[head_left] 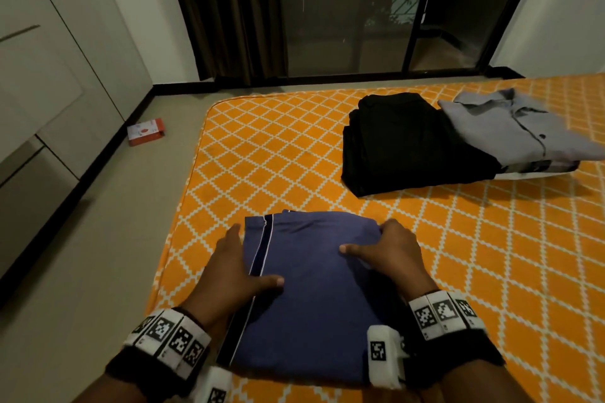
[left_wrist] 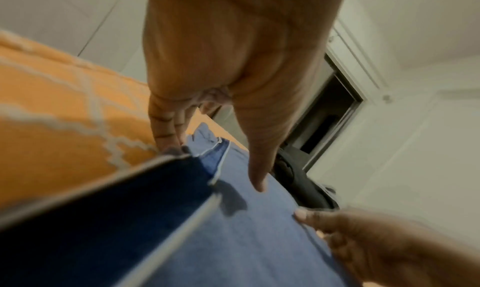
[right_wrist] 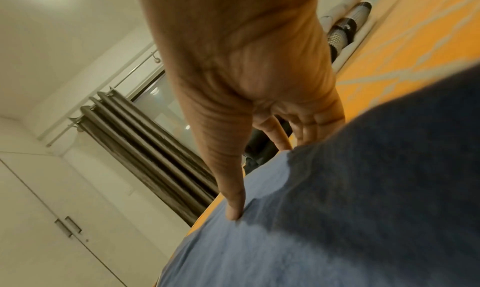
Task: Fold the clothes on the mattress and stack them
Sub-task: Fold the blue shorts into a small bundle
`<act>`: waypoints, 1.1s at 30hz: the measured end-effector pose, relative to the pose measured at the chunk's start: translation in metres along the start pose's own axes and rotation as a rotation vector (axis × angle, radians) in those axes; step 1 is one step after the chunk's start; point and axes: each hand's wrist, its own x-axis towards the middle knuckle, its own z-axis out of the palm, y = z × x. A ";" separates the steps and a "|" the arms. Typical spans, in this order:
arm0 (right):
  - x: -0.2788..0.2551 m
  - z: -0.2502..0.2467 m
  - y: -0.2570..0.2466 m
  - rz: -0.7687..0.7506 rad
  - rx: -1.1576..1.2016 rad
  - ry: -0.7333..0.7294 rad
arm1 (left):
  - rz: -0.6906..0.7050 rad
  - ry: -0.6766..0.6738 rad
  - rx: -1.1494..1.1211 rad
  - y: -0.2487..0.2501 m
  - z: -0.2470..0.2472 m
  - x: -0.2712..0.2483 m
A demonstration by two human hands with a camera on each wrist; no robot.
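Observation:
A folded blue garment (head_left: 314,288) with a dark, white-piped side stripe lies near the front left corner of the orange diamond-patterned mattress (head_left: 278,157). My left hand (head_left: 240,263) grips its left edge, thumb on top and fingers down along the side. My right hand (head_left: 370,245) grips the right edge the same way. In the left wrist view the left hand (left_wrist: 215,164) has its thumb on the blue garment (left_wrist: 246,240) and fingertips at the stripe's edge. In the right wrist view the right hand (right_wrist: 265,176) has its thumb pressing the blue garment (right_wrist: 311,240).
A folded black pile (head_left: 409,147) and a folded grey shirt (head_left: 517,131) on a small stack sit side by side at the far right of the mattress. A red and white box (head_left: 146,131) lies on the floor to the left. Cupboards line the left wall.

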 end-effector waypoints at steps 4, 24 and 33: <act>0.000 0.000 0.002 0.074 0.165 -0.035 | -0.235 0.005 -0.136 0.016 0.005 0.010; -0.038 -0.028 -0.009 0.183 0.459 -0.412 | -0.454 -0.267 -0.597 0.032 -0.011 -0.007; -0.028 -0.030 -0.022 0.403 1.018 -0.430 | -0.357 -0.167 -0.912 0.040 -0.021 -0.005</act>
